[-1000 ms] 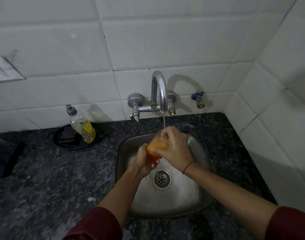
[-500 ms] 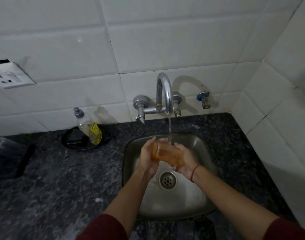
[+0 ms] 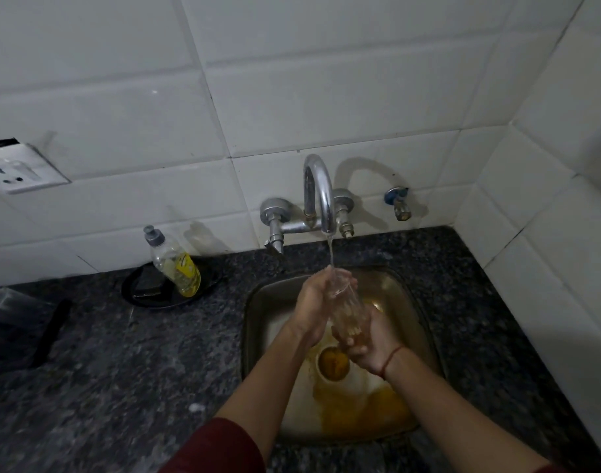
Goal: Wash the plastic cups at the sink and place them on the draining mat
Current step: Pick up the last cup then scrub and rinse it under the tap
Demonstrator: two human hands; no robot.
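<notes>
A clear plastic cup is held tilted over the steel sink, its mouth up under the thin stream from the chrome tap. My left hand wraps the cup's upper left side. My right hand cups its base from below. The cup looks nearly see-through. Orange liquid lies in the sink bottom and over the drain.
A dish-soap bottle leans on a black plate left of the sink. A dark mat or tray lies at the far left on the granite counter. A small valve sticks out of the tiled wall; a socket sits at the left.
The cup was orange a second ago and is now nearly clear. Orange liquid has spilled into the sink. My right hand has moved from the cup's top to under its base.
</notes>
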